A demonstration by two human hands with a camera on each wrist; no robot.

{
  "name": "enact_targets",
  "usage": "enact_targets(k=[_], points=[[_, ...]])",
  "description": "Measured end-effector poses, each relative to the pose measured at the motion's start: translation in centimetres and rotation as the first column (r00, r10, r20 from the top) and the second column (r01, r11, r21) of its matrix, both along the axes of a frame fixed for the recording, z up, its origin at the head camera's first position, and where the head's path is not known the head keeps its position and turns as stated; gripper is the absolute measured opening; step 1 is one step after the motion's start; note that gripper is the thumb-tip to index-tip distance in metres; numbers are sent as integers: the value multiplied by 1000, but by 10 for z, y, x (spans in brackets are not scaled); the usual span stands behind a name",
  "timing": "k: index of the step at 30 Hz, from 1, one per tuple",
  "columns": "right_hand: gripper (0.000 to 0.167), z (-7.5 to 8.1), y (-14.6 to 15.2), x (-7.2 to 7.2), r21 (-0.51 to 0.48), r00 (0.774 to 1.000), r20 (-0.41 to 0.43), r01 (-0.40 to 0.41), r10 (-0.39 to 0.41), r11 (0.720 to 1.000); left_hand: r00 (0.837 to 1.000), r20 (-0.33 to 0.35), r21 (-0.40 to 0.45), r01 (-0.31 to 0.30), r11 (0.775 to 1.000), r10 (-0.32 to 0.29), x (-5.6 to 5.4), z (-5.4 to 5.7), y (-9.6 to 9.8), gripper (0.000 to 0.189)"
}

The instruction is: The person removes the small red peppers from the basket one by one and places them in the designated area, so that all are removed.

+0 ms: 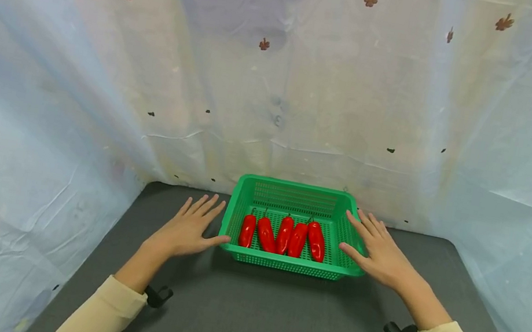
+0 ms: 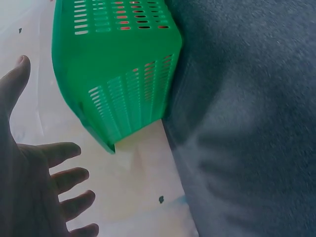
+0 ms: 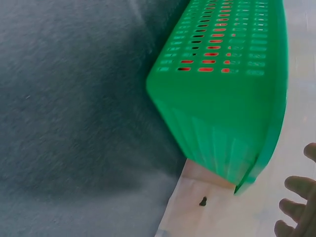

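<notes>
A green plastic basket (image 1: 281, 264) with slotted walls sits on the dark table near its far edge. Inside it several red peppers (image 1: 284, 234) lie side by side, thin stems pointing toward the back. My left hand (image 1: 189, 228) is spread at the basket's left side, its thumb overlapping the front left rim in the head view. On the other side my right hand (image 1: 380, 255) is spread too, thumb and fingertips at the right rim. Both hands have straight fingers and hold nothing. In the left wrist view a gap shows between the left hand (image 2: 39, 182) and the basket (image 2: 113, 64).
A dark grey table (image 1: 272, 320) extends in front of the basket. Pale sheeting (image 1: 309, 97) with small leaf prints hangs behind the table and along both sides. Each wrist wears a black strap, such as the left strap (image 1: 158, 296).
</notes>
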State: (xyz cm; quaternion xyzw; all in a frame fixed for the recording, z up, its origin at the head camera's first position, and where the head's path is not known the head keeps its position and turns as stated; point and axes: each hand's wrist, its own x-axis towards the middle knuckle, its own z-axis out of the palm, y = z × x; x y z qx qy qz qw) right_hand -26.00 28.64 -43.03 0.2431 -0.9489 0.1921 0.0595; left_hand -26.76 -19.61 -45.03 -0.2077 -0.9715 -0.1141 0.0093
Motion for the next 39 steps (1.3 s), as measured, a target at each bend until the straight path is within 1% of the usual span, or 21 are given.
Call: enact_targets(k=[5,10,14,19,26,36,39], points=[[83,4,-12,-10,8,999,42,-1,0,1000,1000,11,1,11,1000,-11,-5,-2,8,106],[81,4,-25,-18,-12,998,69,-13,14,1000,999,33,15,24,1000,-25,-11,-6,15,110],[81,1,-33,-24,-39,994,106,-17,22,999,998,44,19,36,999,-37,-14,-8,21,112],[83,-3,-43,-32,-78,987,159,-21,34,997,996,70,13,47,999,-48,-14,-7,27,113],[83,-9,-54,-41,-159,972,233,0,37,987,995,85,17,60,998,-62,-17,-8,32,117],[82,-20,-61,-54,-196,962,273,26,29,980,989,133,27,57,998,-60,-21,-11,33,123],[81,-23,-63,-57,-210,959,282,36,25,977,987,150,30,52,998,-56,-20,-10,33,124]])
